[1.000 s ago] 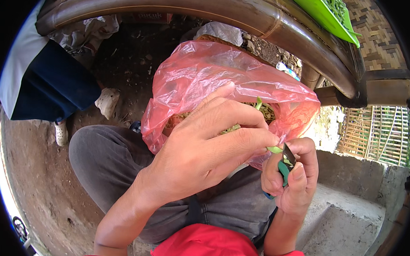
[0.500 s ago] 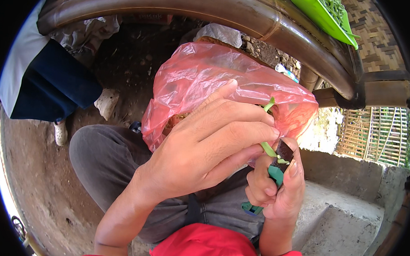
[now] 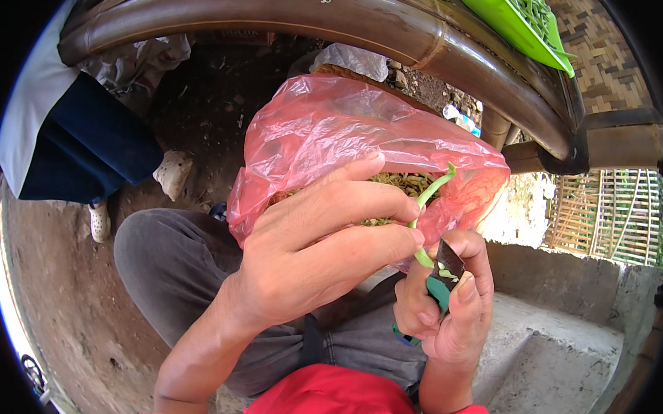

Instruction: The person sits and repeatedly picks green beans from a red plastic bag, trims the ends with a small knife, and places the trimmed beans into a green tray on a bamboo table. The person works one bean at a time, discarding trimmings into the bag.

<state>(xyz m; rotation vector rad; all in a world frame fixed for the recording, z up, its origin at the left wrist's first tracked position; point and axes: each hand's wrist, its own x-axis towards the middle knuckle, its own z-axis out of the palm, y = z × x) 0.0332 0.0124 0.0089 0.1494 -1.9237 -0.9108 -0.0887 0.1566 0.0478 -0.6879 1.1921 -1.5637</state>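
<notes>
In my left hand (image 3: 300,257) a slim green bean (image 3: 437,183) is pinched between thumb and fingers, its far tip bending upward to the right. My right hand (image 3: 465,324) is closed round a small knife (image 3: 438,291) with a green handle and a short dark blade. The blade stands beside the bean's lower end, and pale green bits cling to it. Whether the edge touches the bean I cannot tell. Just beyond my hands sits a translucent red plastic bag (image 3: 313,125), its mouth open on brownish-green scraps (image 3: 406,182); my left hand hides part of it.
A bright green tray (image 3: 495,25) of cut green pieces rests at the upper right, above a thick bamboo rail (image 3: 281,9) crossing the top. Another person's dark-clothed leg (image 3: 102,130) and light shoes are at the left. A concrete ledge (image 3: 554,365) lies to my right.
My left fingers have shifted slightly left and down, so more of the bean and the bag's contents show. The knife blade has tilted more upright.
</notes>
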